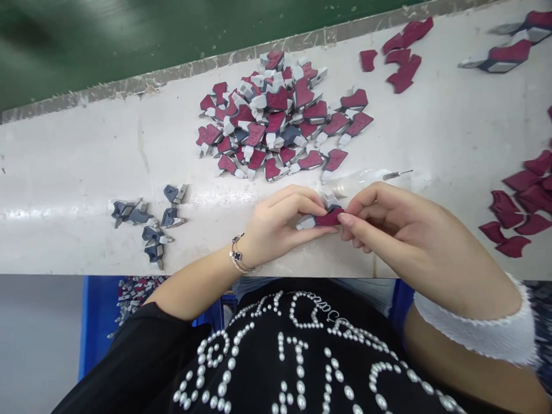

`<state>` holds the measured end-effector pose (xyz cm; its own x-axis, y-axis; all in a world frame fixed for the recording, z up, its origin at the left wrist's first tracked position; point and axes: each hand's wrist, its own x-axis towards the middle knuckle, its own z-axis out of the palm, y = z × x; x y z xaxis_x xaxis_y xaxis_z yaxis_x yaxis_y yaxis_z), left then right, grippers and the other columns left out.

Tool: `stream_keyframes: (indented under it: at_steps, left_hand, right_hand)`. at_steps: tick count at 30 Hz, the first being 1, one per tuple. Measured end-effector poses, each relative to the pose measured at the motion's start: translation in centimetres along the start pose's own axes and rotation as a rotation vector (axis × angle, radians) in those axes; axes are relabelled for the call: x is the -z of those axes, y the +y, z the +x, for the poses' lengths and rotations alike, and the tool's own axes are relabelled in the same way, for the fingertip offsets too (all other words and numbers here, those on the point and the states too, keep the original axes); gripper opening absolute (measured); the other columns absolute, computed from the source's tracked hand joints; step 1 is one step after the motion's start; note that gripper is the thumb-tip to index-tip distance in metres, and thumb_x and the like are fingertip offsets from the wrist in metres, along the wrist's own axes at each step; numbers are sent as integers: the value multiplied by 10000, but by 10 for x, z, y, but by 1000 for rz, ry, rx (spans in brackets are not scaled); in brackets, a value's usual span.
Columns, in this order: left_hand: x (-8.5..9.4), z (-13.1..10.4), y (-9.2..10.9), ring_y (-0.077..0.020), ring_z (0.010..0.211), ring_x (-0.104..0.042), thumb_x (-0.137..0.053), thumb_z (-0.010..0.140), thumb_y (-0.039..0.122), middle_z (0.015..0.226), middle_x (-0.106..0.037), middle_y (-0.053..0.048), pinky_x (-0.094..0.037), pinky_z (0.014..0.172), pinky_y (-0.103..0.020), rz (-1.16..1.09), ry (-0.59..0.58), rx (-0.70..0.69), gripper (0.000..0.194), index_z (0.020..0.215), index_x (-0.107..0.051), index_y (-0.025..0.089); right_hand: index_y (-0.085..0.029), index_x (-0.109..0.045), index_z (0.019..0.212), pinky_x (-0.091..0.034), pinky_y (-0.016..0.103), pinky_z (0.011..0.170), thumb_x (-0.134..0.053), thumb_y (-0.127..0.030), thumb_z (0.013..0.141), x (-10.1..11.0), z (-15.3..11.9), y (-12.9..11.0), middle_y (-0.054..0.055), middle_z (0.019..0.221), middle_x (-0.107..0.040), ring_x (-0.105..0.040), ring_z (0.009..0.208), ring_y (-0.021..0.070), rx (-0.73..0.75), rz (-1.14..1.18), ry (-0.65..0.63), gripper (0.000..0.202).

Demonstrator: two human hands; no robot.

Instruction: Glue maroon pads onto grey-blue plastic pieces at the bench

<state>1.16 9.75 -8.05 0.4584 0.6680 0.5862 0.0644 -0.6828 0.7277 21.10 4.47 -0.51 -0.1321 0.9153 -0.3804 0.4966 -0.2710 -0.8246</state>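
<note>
Near the table's front edge, my left hand (287, 221) pinches a small part (328, 217) with a maroon face and light grey ends. My right hand (388, 227) closes its thumb and forefinger on the right end of that same part, its other fingers curled below. Just beyond my hands lies a heap of similar maroon and grey parts (276, 100). A thin pointed tool with a clear handle (357, 181) rests on the table between the heap and my right hand.
Several dark blue and grey pieces (150, 221) lie at the left on the white table (64, 190). Loose maroon pieces (535, 195) are at the right, with more maroon pieces (403, 60) at the back. A blue bin (97, 322) of parts stands below the front edge.
</note>
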Motion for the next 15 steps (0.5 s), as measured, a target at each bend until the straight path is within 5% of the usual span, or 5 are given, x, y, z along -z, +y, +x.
stream_keyframes:
  at_steps: [7, 15]
  left_hand:
    - [0, 1, 2, -115, 829, -712, -875, 737, 283, 893, -707, -14, -624, 752, -236, -250, -23, 36, 319, 917, -638, 170]
    - [2, 3, 1, -117, 836, -719, -877, 735, 279, 894, -702, -12, -626, 751, -230, -294, -1, 6, 318, 910, -636, 169]
  right_hand:
    - [-261, -625, 980, -452, 288, 509, -555, -537, 976, 5, -3, 1, -24, 689, -642, -576, 579, 155, 32, 63, -41, 285]
    - [-268, -650, 1191, -522, 247, 611, -610, -454, 977, 2, -3, 2, -14, 866, -718, -645, 716, 141, 100, 121, -136, 287]
